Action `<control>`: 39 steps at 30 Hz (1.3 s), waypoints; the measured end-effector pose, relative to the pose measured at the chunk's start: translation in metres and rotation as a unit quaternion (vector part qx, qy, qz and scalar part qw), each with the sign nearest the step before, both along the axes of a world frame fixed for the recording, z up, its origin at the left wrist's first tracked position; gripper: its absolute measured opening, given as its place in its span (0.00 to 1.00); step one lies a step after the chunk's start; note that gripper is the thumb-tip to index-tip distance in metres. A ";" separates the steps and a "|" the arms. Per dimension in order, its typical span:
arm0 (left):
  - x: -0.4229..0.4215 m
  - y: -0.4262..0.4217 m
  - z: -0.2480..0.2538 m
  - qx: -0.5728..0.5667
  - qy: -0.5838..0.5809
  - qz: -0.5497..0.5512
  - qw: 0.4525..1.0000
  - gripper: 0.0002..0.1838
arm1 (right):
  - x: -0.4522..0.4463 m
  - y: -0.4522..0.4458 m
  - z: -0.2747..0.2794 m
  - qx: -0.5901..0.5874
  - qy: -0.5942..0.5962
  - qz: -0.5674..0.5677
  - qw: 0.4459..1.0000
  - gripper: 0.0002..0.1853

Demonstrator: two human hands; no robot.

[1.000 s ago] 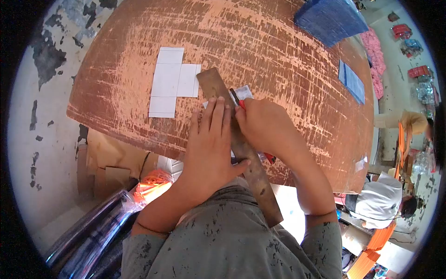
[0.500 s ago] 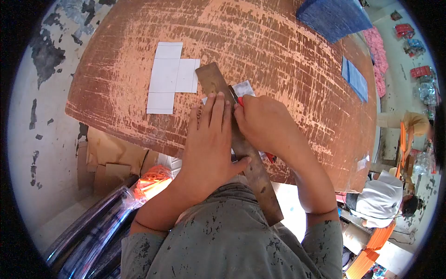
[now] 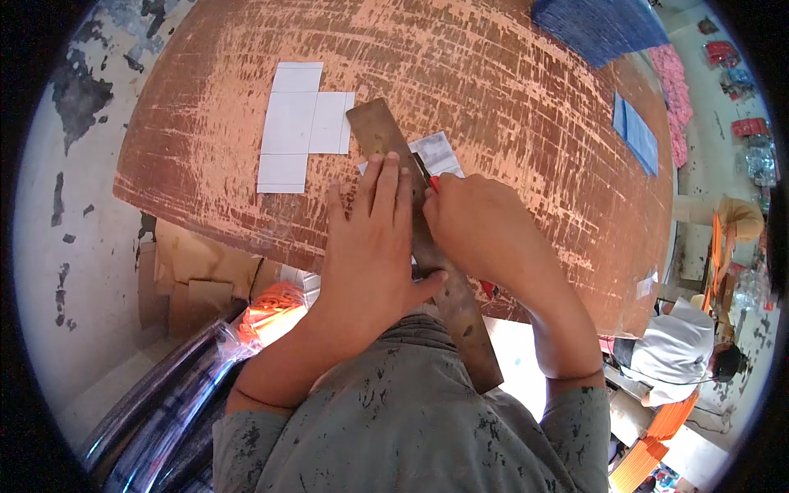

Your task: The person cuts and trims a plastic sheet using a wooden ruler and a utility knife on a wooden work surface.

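Observation:
My left hand (image 3: 370, 238) lies flat with its fingers spread on a long, worn metal straightedge (image 3: 468, 329). The bar runs slantwise over the table and past its near edge. My right hand (image 3: 477, 214) is closed round a red utility knife (image 3: 435, 182), most of it hidden by the fingers. Its dark blade lies along the straightedge's right side, over a white sheet of paper (image 3: 438, 153) partly covered by the bar. Left of the bar rests a white paper cutout (image 3: 289, 123) with printed lines. Something red and dark (image 3: 487, 289) shows beneath my right forearm.
The worn brown table (image 3: 197, 140) carries a blue stack (image 3: 600, 29) at the far right and a folded blue piece (image 3: 635, 135). Plastic-wrapped rolls (image 3: 164, 394) and an orange bundle (image 3: 275, 308) lie below left. A person in white (image 3: 674, 349) is at right.
My right hand and the knife have slid a little toward me along the straightedge. More of the white paper shows beyond them. My left hand stays on the bar; the view has shifted slightly.

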State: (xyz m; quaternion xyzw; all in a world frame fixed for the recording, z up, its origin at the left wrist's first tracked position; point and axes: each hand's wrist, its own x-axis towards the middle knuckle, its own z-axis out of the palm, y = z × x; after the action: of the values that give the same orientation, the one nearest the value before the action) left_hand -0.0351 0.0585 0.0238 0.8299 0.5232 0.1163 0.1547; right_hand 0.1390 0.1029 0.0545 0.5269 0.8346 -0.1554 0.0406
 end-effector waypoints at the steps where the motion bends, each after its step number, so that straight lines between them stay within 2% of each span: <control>1: 0.000 0.000 0.000 -0.001 0.001 0.000 1.000 0.65 | 0.000 -0.002 0.002 -0.008 0.006 -0.022 1.000 0.18; 4: 0.002 0.000 0.001 -0.007 0.016 0.000 1.000 0.65 | 0.005 -0.008 -0.003 0.024 0.041 -0.023 0.999 0.19; 11: 0.001 0.000 0.001 0.000 0.024 0.002 1.000 0.65 | 0.008 -0.012 0.004 -0.016 0.030 -0.017 0.999 0.18; 17: 0.001 0.000 0.000 0.002 0.016 0.005 1.000 0.66 | 0.013 -0.021 -0.003 0.014 0.046 -0.034 0.998 0.17; 23: 0.002 0.000 0.003 -0.022 0.023 0.012 0.999 0.68 | 0.012 -0.023 0.001 0.026 0.043 0.003 0.999 0.17; 29: 0.001 0.000 0.003 -0.007 0.018 0.006 1.000 0.66 | 0.012 -0.026 0.001 0.022 0.062 -0.016 0.998 0.17; 31: 0.000 0.000 0.001 -0.005 0.018 0.006 1.000 0.66 | 0.010 -0.026 0.006 -0.038 0.044 -0.059 0.997 0.17; 39: 0.001 -0.001 0.002 -0.009 0.013 0.005 1.000 0.66 | 0.014 -0.029 0.005 -0.027 0.077 -0.063 0.995 0.17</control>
State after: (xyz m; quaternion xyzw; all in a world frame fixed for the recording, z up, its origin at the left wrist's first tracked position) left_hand -0.0340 0.0575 0.0253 0.8273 0.5306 0.1014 0.1542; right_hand 0.1533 0.0741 0.0595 0.5635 0.7959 -0.2203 -0.0199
